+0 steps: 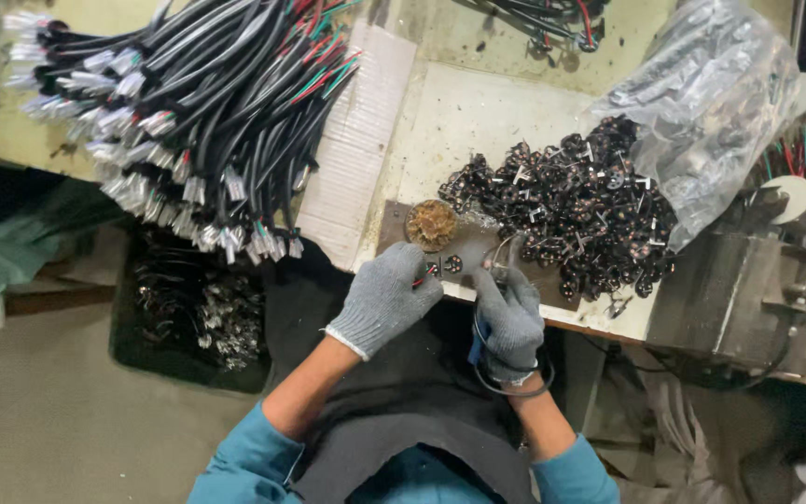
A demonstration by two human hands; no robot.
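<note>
So we've got both hands in grey knit gloves, working right at the near edge of the bench. Our left hand (386,297) is curled closed, pinching the end of a cable with a bit of red wire (419,280) poking out past the fingertips toward the right. The red bit's long axis runs roughly sideways, aimed at the other hand.

Our right hand (510,315) is wrapped shut around a soldering iron (499,257), its thin metal tip pointing up and away from us, long axis almost straight out from the body. Its dark cord (513,385) loops around our right wrist.

Between the two hands sits a small black plug insert (453,264) on a dark metal plate (478,245); we can't tell if the wire actually touches it. Just above the left hand is a round brass-wool tip cleaner (431,224). Beyond the right hand there's a big pile of black plug inserts (571,205) spilling out of a clear plastic bag (701,103). Far off to the left hangs a thick bundle of black cables (188,121) with white sleeved ends. A grey metal machine (748,289) sits to the right.
</note>
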